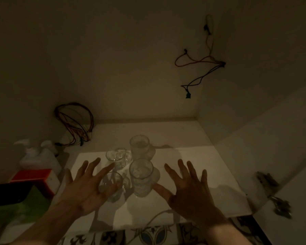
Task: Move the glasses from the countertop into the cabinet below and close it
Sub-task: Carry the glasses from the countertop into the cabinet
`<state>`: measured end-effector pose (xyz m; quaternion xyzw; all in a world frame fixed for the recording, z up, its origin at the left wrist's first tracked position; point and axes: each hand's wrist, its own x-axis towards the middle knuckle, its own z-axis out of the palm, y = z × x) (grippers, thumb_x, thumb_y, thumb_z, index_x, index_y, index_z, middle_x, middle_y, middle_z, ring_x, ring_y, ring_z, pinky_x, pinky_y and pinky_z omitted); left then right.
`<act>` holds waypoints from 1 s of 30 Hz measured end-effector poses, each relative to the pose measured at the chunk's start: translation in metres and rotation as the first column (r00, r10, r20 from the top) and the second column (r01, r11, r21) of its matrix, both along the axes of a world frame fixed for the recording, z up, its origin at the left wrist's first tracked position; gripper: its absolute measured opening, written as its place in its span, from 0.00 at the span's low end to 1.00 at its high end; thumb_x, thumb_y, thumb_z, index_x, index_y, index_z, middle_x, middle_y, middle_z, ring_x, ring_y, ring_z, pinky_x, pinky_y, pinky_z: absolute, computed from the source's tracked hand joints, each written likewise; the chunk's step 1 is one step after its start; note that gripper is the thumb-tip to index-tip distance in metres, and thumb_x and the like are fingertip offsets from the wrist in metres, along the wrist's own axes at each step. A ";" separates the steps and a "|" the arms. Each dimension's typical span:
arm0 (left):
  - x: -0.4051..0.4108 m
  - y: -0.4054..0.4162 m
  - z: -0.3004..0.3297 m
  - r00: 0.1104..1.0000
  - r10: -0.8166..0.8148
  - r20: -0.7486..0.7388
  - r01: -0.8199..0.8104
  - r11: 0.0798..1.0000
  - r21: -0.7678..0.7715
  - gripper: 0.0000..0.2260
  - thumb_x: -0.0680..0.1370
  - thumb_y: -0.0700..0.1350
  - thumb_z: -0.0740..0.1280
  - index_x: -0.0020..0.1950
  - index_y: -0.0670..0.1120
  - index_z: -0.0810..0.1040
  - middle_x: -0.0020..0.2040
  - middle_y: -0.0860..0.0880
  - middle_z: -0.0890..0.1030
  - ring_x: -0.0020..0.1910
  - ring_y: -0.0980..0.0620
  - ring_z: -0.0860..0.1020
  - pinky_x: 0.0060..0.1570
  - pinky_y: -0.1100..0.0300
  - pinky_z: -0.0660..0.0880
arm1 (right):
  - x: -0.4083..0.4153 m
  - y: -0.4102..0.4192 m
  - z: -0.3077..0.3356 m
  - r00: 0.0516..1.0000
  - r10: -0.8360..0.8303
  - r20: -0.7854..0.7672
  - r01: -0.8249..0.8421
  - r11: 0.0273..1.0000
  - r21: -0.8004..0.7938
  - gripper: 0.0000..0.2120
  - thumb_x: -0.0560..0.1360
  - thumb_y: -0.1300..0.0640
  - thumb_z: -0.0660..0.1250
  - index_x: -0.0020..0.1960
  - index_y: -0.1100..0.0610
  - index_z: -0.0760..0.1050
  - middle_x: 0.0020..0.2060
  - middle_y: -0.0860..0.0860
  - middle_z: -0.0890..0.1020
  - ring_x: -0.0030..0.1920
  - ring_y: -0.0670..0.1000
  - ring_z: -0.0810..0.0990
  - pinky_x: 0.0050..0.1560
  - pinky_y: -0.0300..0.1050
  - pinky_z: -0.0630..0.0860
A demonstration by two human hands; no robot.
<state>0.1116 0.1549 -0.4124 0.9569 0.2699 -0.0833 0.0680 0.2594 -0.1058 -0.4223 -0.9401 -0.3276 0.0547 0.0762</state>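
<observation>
Four glasses stand close together on the white floor of the cabinet. The left hand is over the near left glass, fingers spread wide and holding nothing. The right hand is just beside the near tall glass, fingers spread too. Bottles and a red box sit at the left.

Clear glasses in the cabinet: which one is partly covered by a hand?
The short clear glass nearest the camera: the left hand's fingers overlap it. The other three glasses stand uncovered.
</observation>
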 end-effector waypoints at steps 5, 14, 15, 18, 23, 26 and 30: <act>-0.001 -0.025 0.007 0.999 -0.015 -0.029 0.015 1.000 0.007 0.43 0.62 0.81 0.31 0.77 0.71 0.40 0.82 0.54 0.40 0.80 0.46 0.40 0.75 0.32 0.41 | -0.010 -0.015 0.013 0.998 -0.010 -0.063 0.011 1.000 0.018 0.47 0.66 0.17 0.35 0.80 0.36 0.44 0.82 0.49 0.43 0.80 0.55 0.37 0.74 0.70 0.34; -0.034 -0.082 0.073 0.996 -0.020 -0.083 0.009 0.991 -0.134 0.37 0.69 0.80 0.40 0.76 0.72 0.43 0.82 0.57 0.42 0.80 0.49 0.39 0.74 0.34 0.36 | -0.060 -0.044 0.090 0.971 -0.043 -0.236 0.001 0.985 -0.174 0.45 0.67 0.18 0.34 0.79 0.36 0.38 0.82 0.48 0.41 0.80 0.56 0.37 0.74 0.71 0.37; -0.039 -0.087 0.090 0.994 -0.014 -0.108 -0.001 0.990 -0.142 0.37 0.68 0.81 0.40 0.76 0.73 0.42 0.82 0.58 0.41 0.80 0.49 0.39 0.74 0.34 0.36 | -0.068 -0.047 0.109 0.966 -0.047 -0.253 -0.003 0.981 -0.194 0.45 0.67 0.18 0.35 0.79 0.36 0.38 0.82 0.48 0.41 0.80 0.56 0.37 0.74 0.72 0.38; -0.061 -0.104 0.145 0.988 -0.015 -0.152 -0.014 0.983 -0.185 0.39 0.65 0.82 0.37 0.75 0.74 0.41 0.82 0.56 0.42 0.80 0.48 0.40 0.74 0.32 0.38 | -0.095 -0.059 0.174 0.945 -0.092 -0.315 0.036 0.983 -0.178 0.48 0.64 0.16 0.33 0.80 0.36 0.43 0.82 0.51 0.49 0.81 0.59 0.43 0.74 0.72 0.39; -0.099 -0.132 0.264 0.989 -0.009 -0.146 -0.030 0.966 -0.259 0.41 0.64 0.83 0.36 0.76 0.72 0.42 0.82 0.54 0.47 0.80 0.46 0.44 0.73 0.30 0.42 | -0.134 -0.070 0.305 0.925 -0.120 -0.361 0.043 0.976 -0.214 0.50 0.64 0.16 0.33 0.80 0.39 0.49 0.82 0.52 0.52 0.80 0.59 0.43 0.74 0.72 0.38; -0.117 -0.149 0.331 0.987 -0.041 -0.156 -0.003 0.962 -0.273 0.40 0.66 0.82 0.37 0.76 0.71 0.42 0.82 0.54 0.45 0.80 0.45 0.43 0.72 0.30 0.37 | -0.156 -0.077 0.371 0.923 -0.115 -0.366 0.042 0.979 -0.201 0.50 0.64 0.15 0.32 0.80 0.37 0.43 0.82 0.49 0.44 0.80 0.55 0.38 0.75 0.71 0.37; -0.142 -0.167 0.398 0.986 -0.063 -0.155 0.014 0.955 -0.297 0.40 0.64 0.82 0.36 0.75 0.72 0.41 0.82 0.54 0.43 0.80 0.45 0.42 0.72 0.29 0.40 | -0.182 -0.084 0.437 0.926 -0.113 -0.361 0.060 0.986 -0.155 0.49 0.63 0.15 0.33 0.80 0.35 0.44 0.82 0.49 0.45 0.80 0.54 0.38 0.75 0.72 0.39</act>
